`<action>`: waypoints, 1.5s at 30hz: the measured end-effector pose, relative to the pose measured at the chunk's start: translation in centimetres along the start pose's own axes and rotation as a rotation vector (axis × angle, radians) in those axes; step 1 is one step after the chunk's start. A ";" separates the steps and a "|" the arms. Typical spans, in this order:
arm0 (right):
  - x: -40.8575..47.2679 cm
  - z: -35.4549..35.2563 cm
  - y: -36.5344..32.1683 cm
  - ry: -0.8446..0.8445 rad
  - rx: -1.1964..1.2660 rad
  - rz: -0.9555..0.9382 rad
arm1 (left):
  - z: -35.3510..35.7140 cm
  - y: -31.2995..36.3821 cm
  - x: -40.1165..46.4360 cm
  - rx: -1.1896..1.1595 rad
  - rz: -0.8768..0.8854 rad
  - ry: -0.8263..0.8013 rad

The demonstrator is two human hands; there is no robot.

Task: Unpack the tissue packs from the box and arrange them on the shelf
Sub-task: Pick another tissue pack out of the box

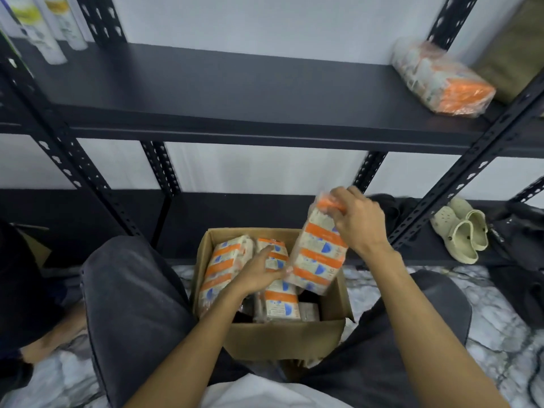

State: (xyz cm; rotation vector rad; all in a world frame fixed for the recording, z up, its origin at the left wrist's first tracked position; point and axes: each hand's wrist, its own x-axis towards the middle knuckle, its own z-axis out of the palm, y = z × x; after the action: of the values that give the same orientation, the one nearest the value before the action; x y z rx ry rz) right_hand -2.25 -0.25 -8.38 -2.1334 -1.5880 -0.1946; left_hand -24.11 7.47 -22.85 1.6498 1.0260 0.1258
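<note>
Brown corrugated cardboard, an open box, sits on the marbled floor between our knees in dark grey trousers. Inside it we see several plastic-wrapped tissue packs with orange bands standing on end. Our left hand reaches into the box, fingers straight and resting against the packs, its grip loose and holding nothing. Our right hand has its grip closed on the top end of one orange-banded tissue pack, held tilted above the box's right far corner. Beyond, the black metal shelf carries one more wrapped tissue pack with an orange end lying at its right end. Pale green clogs rest on the lowest shelf, right of the box.
</note>
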 end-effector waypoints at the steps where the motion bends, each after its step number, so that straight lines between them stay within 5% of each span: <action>1: 0.6 -1.1 -0.3 0.034 0.027 0.034 | 0.0 0.2 -0.2 -0.071 0.003 -0.021; 6: 2.6 -4.4 -2.6 0.102 0.102 0.200 | -1.5 1.1 -1.1 -0.397 -0.002 0.199; 11: 2.4 -6.3 -3.6 0.193 0.193 0.358 | -5.2 2.7 -3.9 -0.455 0.055 0.305; 17: 3.5 -9.4 -3.8 0.092 0.636 0.395 | -9.3 7.9 -6.2 -0.633 0.191 0.468; 21: 4.7 -11.3 -3.9 0.006 0.878 0.368 | -12.5 12.6 -8.0 -0.582 0.321 0.554; 26: 10.2 -11.9 -3.9 0.225 0.978 0.532 | -16.1 18.5 -8.8 -0.441 0.458 0.611; 32: 16.1 -11.4 -2.8 0.083 1.211 0.490 | -20.9 24.1 -4.7 -0.306 0.386 0.787; 38: 20.8 -8.8 -1.4 0.211 0.958 0.575 | -22.5 26.8 -0.2 -0.190 0.203 0.682; 45: 25.1 -7.1 0.7 0.165 0.786 0.585 | -23.4 27.5 1.5 0.116 0.191 0.420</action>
State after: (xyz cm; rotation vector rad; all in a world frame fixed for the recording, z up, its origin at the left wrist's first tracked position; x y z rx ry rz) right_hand 7.56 18.17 7.26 -1.7673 -0.7019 0.3774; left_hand -21.30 26.16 7.94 1.8716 1.2012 0.5684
